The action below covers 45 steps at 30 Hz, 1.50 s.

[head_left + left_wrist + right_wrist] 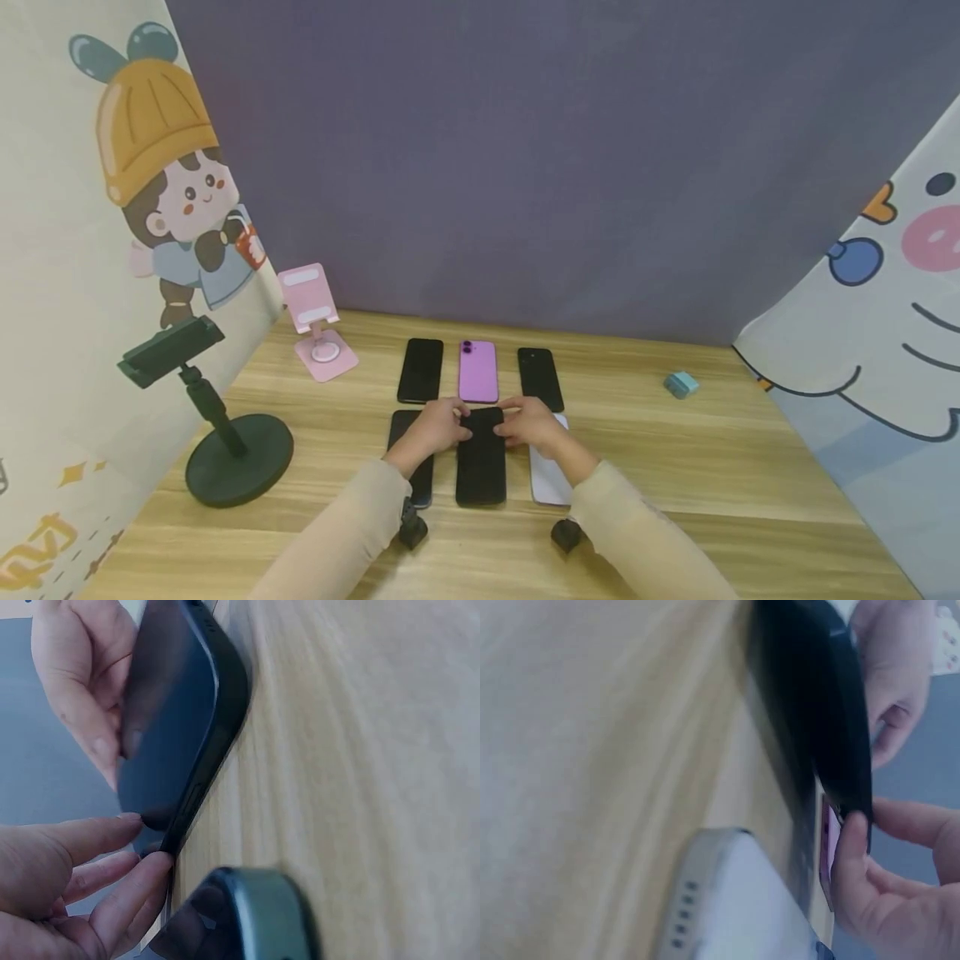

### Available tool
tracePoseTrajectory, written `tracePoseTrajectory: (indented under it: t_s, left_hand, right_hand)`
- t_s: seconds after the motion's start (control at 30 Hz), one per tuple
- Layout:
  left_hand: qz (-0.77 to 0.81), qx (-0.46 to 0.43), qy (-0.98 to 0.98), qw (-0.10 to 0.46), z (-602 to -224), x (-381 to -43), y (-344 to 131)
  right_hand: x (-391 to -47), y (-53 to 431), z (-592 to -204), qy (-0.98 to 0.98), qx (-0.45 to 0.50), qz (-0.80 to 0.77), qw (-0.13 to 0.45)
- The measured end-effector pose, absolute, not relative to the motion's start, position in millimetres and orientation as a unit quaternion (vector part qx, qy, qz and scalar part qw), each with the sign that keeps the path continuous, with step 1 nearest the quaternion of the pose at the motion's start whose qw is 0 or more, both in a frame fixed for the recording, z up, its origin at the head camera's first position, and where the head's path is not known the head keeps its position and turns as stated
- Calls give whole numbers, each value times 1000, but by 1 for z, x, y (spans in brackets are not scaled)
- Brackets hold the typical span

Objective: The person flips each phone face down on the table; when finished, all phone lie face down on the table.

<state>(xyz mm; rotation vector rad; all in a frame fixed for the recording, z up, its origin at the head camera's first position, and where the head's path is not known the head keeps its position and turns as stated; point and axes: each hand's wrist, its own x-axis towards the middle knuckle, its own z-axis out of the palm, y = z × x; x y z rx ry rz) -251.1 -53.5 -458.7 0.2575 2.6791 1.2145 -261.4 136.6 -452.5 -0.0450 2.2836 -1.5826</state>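
A black smartphone (pixel 482 467) is in the middle of the front row, its far end between both hands. My left hand (pixel 441 423) pinches its left edge, thumb over the dark face in the left wrist view. My right hand (pixel 531 427) pinches the right edge; in the right wrist view, the phone (pixel 832 712) is tilted up from the wooden table (pixel 592 787). Another dark phone (pixel 423 483) lies partly hidden under the left forearm. A white phone (pixel 549 479) lies beside the right wrist, partly covered by it.
Behind lie a black phone (pixel 421 371), a purple phone (pixel 478 375) and a dark phone (pixel 542 379). A pink phone stand (pixel 326 367) and a dark round-based stand (pixel 240 467) stand on the left. A small light-blue object (pixel 682 384) lies on the right.
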Motion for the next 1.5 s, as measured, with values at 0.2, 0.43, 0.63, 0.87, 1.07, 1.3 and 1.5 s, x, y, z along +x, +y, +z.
tracePoseTrajectory:
  t_s: [0.2,0.43,0.63,0.87,1.07,1.3,1.5]
  left_hand:
    - [463,81,876,103,-460,-249,-52]
    - [541,89,832,86,-462,-244,-50]
    - [588,83,802,63,-460,-239,-43]
    - [624,83,776,42,-460,-238,-36]
    - [661,70,746,47,-462,-237,-33]
    - [695,61,715,56,-439,-226,-35]
    - [702,72,706,59,-441,-229,-39]
  right_hand:
    - [-264,145,-446,755,-26,-622,205]
    - [-265,148,-441,712,-48,-669,209]
    - [-265,148,-438,704,-58,-678,205]
    - [-265,145,-435,701,-58,-685,192]
    - [-263,142,-433,704,-60,-684,185]
    - [-262,139,-435,715,-79,-670,181]
    - [-259,134,-441,730,-94,-655,171]
